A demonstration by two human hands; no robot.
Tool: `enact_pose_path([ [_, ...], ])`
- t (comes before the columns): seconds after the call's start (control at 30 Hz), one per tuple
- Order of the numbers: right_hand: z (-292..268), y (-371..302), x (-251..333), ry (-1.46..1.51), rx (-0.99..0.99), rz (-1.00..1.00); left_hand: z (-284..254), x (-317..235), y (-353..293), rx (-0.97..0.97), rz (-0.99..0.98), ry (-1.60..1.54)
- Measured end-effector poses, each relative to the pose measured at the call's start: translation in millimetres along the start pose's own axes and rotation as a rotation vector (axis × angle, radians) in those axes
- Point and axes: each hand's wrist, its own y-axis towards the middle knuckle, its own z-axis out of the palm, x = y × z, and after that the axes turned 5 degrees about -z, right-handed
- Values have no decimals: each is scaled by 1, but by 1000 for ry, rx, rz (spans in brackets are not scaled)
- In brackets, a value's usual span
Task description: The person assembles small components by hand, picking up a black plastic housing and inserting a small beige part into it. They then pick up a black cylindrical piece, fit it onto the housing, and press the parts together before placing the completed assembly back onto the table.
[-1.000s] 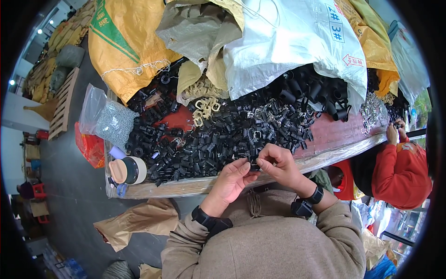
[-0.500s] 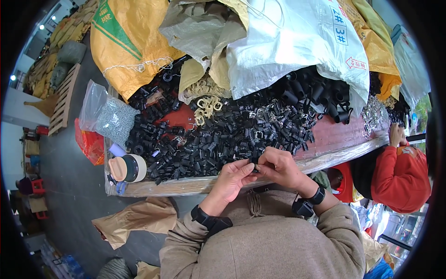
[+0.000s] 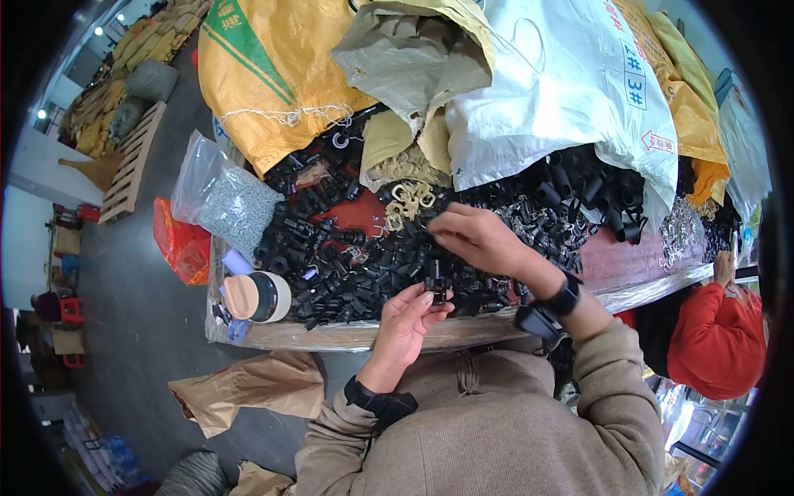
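Note:
Between the thumb and fingers of my left hand [image 3: 405, 324] is a small black plastic fitting [image 3: 435, 279], held upright at the table's near edge. My right hand [image 3: 481, 240] is farther forward, over the pile of black plastic parts [image 3: 356, 277]. Its fingers are bent and bunched together, with the tips beside several pale yellow rings [image 3: 407, 201]. Whatever lies at those fingertips is too small to make out. Small metal clips are mixed among the black parts to the right of this hand.
Woven sacks, yellow [image 3: 273, 66] and white [image 3: 562, 91], lie along the back, with larger black tubes [image 3: 587, 190] spilling out. A clear bag of small silvery pieces [image 3: 240, 207] and a lidded cup [image 3: 273, 296] stand at left. A person in red [image 3: 715, 339] works at right.
My hands were together; now they are apart. The right has moved forward over the pile, while the left keeps the black fitting. The view has shifted, moving the scene rightward.

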Motion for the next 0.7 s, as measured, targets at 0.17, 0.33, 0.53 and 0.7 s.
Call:
enact_pose_path([
  [0.17, 30, 33, -42, -667, 120, -189, -9, -1, -9, -81, 82, -67],
  [0.33, 21, 11, -41, -273, -5, -147, -17, -5, -7, -137, 229, -54],
  [0.53, -8, -24, -9, 652, 340, 488, 0, 1, 10, 24, 249, -67],
  [0.7, 3, -46, -1, 976, 135, 601, 8, 16, 19, 150, 212, -94],
])
